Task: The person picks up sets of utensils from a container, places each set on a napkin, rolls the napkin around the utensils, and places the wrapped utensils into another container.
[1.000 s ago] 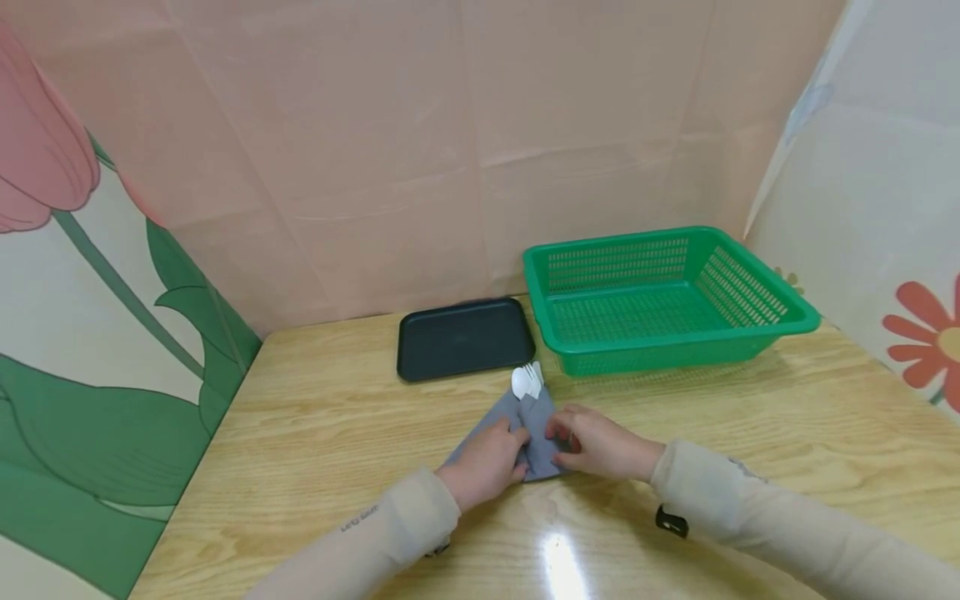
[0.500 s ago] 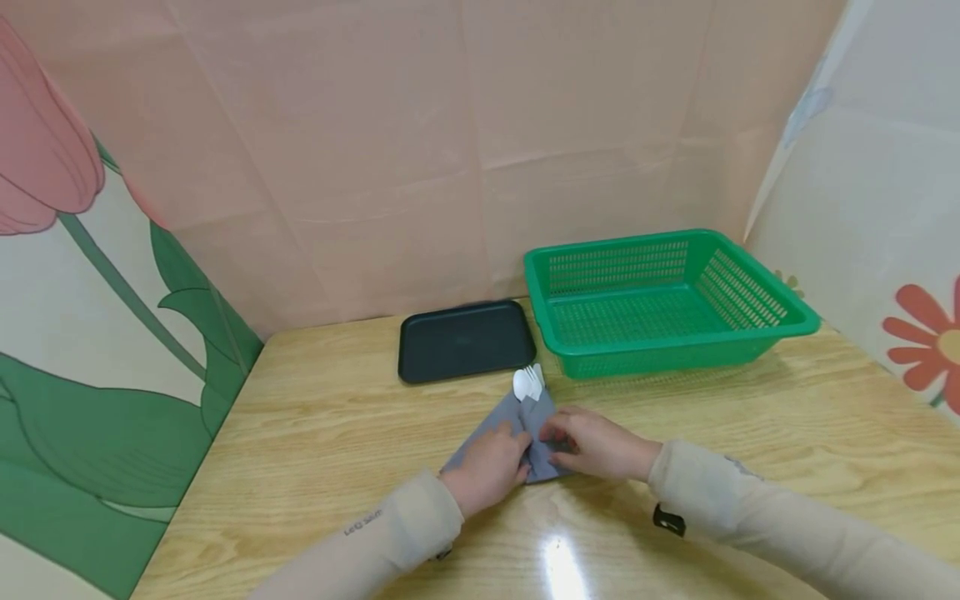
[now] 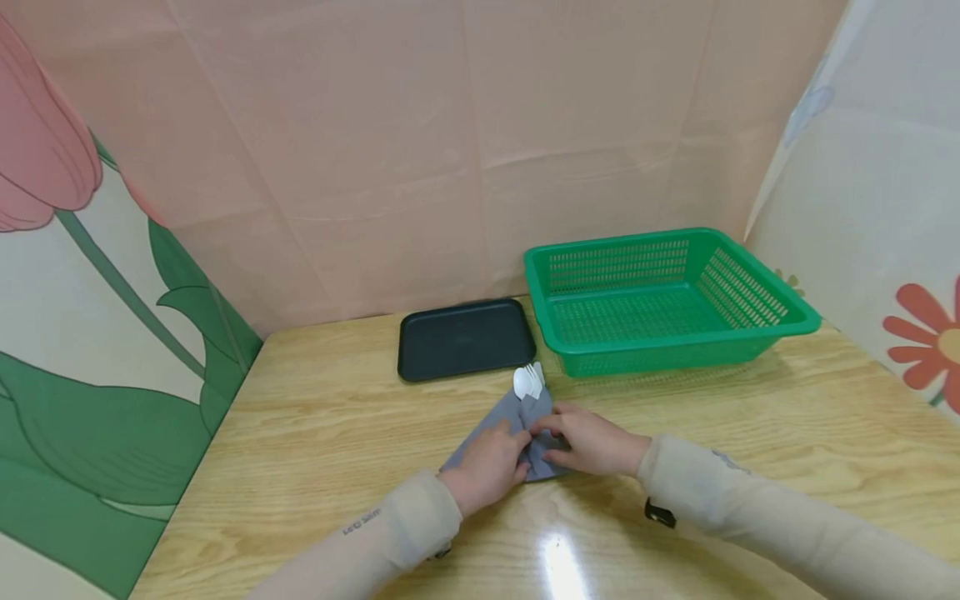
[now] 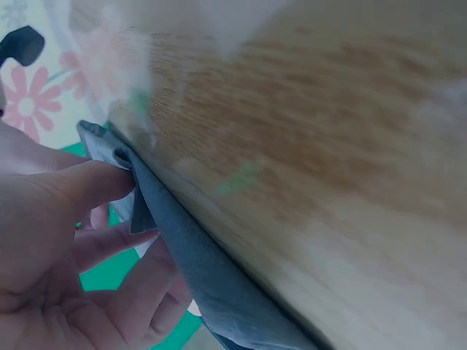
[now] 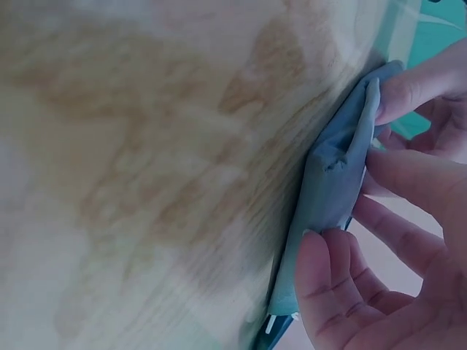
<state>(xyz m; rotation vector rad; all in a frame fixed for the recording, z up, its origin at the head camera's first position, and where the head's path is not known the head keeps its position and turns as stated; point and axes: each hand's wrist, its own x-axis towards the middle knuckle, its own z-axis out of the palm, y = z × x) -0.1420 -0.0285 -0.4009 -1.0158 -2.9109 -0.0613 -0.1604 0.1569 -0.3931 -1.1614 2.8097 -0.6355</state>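
A grey cloth napkin (image 3: 489,419) lies folded on the table, with a white spoon (image 3: 522,382) and a white fork (image 3: 535,381) sticking out of its far end. My left hand (image 3: 489,468) lies over its left side; in the left wrist view the thumb (image 4: 102,182) and fingers pinch a raised fold of the cloth. My right hand (image 3: 596,442) is at the napkin's right part, its bent index finger reaching close to the left fingertips. In the right wrist view its fingertips (image 5: 314,251) touch the folded cloth.
Behind the napkin a black tray (image 3: 465,340) lies flat near the back edge of the wooden table (image 3: 322,417). A green perforated basket (image 3: 675,343) stands at the back right, beside the tray. A pink sheet (image 3: 375,167) hangs behind the table.
My right hand has shifted a little to the left, its fingers closer to the left hand over the napkin. The left hand, napkin and cutlery have stayed nearly still.
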